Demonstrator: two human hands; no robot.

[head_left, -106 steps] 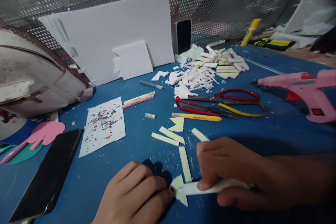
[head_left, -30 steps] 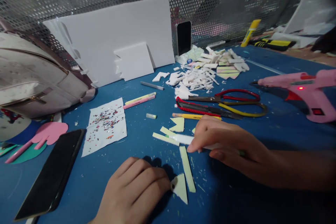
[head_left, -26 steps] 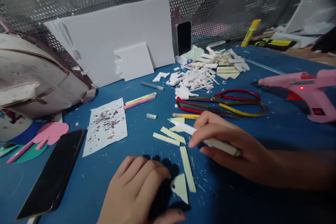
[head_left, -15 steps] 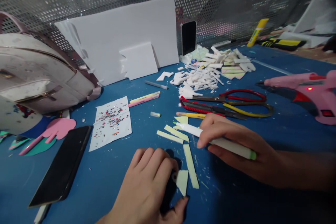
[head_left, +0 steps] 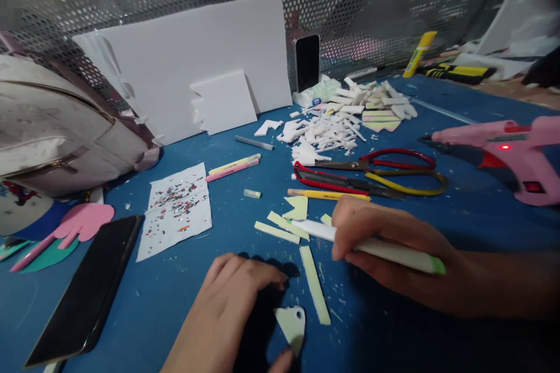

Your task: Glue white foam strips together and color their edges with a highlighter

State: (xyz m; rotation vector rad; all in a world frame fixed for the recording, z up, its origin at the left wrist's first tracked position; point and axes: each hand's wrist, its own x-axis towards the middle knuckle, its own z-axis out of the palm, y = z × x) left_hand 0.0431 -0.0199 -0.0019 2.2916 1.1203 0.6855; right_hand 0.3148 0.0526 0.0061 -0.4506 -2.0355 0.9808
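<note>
My right hand (head_left: 394, 253) is closed around a green marker (head_left: 389, 250), a white pen with a pale green end. Its uncapped tip points left, over the pale green strips (head_left: 277, 232). At the lower middle, my left hand (head_left: 231, 297) is spread, its thumb apart from its fingers. Between them lies a small pale green foam piece (head_left: 289, 323) with a hole in one corner. The thumb tip meets or overlaps the piece's lower point. A longer pale green strip (head_left: 315, 285) lies just right of that piece, and a notched pale green scrap (head_left: 297, 207) sits beyond the marker tip.
Scissors (head_left: 424, 183), a red cutter (head_left: 328, 179) and a pencil (head_left: 324, 194) lie behind my right hand. A pink glue gun (head_left: 507, 140) stands at right, white scraps (head_left: 328, 131) behind. Leftward are a speckled paper (head_left: 175, 210), a phone (head_left: 87, 285) and a bag (head_left: 65, 128).
My left hand has opened away from the small piece, which has turned and come nearer, so its hole shows. The marker stays in my right hand. The view has shifted slightly right.
</note>
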